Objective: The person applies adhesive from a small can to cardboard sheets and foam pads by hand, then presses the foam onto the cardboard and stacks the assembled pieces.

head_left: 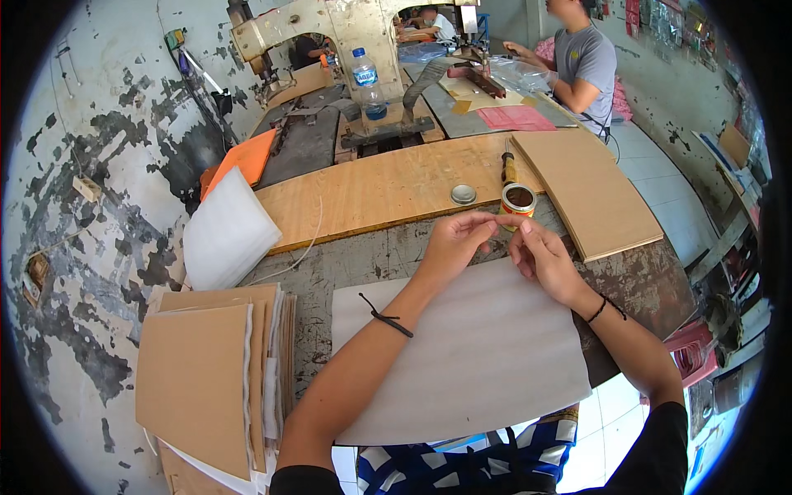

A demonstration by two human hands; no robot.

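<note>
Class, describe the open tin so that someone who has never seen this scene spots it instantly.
Find the long, light wooden board lying across the worktable beyond the white sheet. Near its right end, just past the right hand, stands the open tin. Unlike the flat, silvery lid to its left, it is upright, with a dark inside.

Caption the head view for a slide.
Left hand and right hand close together near a white rectangular foam sheet and an open cylindrical metal tin.

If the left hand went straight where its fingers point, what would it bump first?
Most likely the right hand. The left hand's fingers point right, toward it, and the fingertips look very close, maybe touching; depth is hard to judge here.
</note>
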